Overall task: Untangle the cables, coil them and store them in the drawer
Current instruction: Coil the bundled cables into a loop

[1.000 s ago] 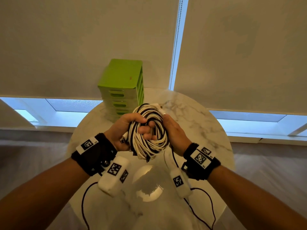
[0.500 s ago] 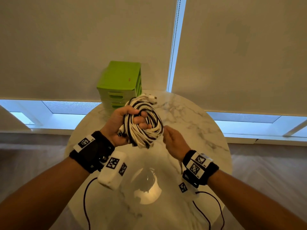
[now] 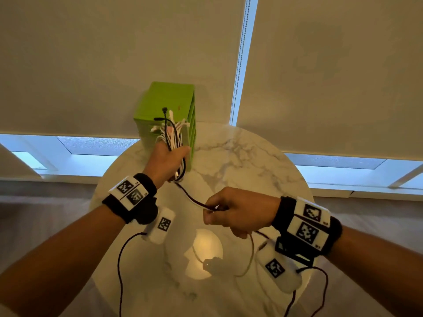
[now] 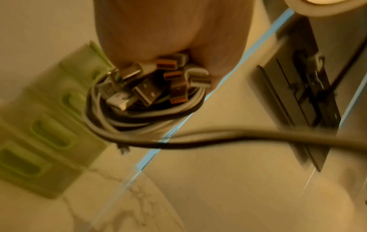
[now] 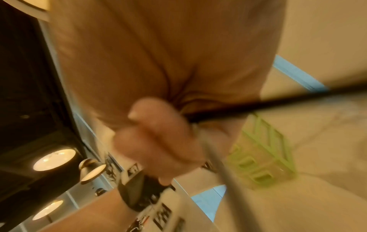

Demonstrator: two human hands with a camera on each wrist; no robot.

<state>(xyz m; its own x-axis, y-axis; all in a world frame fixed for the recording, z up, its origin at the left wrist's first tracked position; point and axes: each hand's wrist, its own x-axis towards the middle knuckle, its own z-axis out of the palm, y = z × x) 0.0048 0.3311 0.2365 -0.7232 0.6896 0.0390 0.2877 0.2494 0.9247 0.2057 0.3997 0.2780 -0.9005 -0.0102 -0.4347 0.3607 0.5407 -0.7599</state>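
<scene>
Cables limp, light, springy: left hand (image 3: 168, 160) fingers clench cable bundle (image 3: 172, 136); right hand (image 3: 238, 211) pinches loose strand (image 3: 191, 197) trailing below left fingers; grip mid-coil.

Nothing really readable here, honestly. The wristbands (image 3: 131, 191) and the white wrist-camera pods (image 3: 161, 225) carry black-and-white square fiducial markers – pixel patterns, not words. There are tiny characters printed at the corners of the marker tags on the right wristband (image 3: 307, 226), but they're too small to make out. The right wrist view catches a blurred strip of the same tags (image 5: 163, 215) – just smeared black blocks. The green drawer unit (image 3: 168, 104) has a small red mark on top, illegible.
</scene>
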